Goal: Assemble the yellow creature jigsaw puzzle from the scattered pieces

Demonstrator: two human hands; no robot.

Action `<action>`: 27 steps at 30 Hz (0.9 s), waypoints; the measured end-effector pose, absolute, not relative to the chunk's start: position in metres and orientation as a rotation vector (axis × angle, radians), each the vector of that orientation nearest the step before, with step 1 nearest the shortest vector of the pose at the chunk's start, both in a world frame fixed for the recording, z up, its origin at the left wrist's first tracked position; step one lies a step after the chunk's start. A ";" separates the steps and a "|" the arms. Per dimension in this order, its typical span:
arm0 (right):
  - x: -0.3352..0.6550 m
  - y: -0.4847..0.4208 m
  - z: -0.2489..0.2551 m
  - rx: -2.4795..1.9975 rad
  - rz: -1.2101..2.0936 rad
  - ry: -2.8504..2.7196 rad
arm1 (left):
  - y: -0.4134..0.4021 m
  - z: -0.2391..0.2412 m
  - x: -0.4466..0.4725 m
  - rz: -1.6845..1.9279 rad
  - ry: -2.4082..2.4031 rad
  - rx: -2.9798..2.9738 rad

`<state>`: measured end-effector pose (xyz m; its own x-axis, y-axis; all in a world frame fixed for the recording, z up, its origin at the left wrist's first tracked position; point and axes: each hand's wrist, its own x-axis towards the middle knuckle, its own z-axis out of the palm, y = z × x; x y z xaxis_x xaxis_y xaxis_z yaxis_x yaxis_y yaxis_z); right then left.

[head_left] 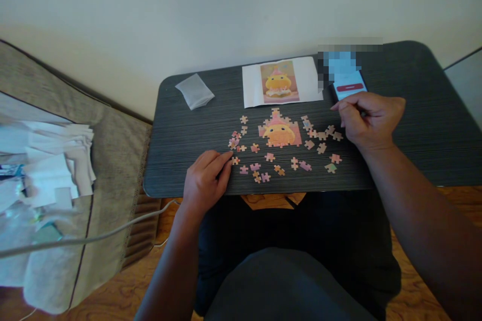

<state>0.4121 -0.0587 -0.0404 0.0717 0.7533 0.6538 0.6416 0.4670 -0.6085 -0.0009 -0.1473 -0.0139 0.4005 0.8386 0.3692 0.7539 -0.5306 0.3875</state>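
My left hand (206, 178) rests at the front left of the table, thumb and index finger drawn together at the edge of a small puzzle piece (235, 161). Above the right side of the table is my right hand (371, 119), fingers curled and thumb pressed to index in a pinch; whatever is between them is too small to make out. Between the hands lies a partly joined jigsaw puzzle (279, 133) with a yellow character in a pink hat. Loose pieces surround it, including a greenish one (331, 167) and a pink one (336, 158).
Behind the puzzle lies a white sheet (309, 80) with a printed picture of the character. A phone (348, 91) with a lit screen is near my right hand. A clear plastic bag (196, 91) lies at the back left of the dark table (169, 160). A cable (124, 226) crosses at left.
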 end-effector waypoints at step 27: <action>0.410 -0.062 -0.038 -1.235 0.150 -1.695 | -0.094 0.013 0.026 0.410 1.487 2.151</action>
<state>0.4105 -0.0620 -0.0384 0.0130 0.7751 0.6317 0.6517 0.4726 -0.5932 0.0260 -0.0941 0.0135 0.3615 0.9319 -0.0299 0.7848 -0.2868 0.5494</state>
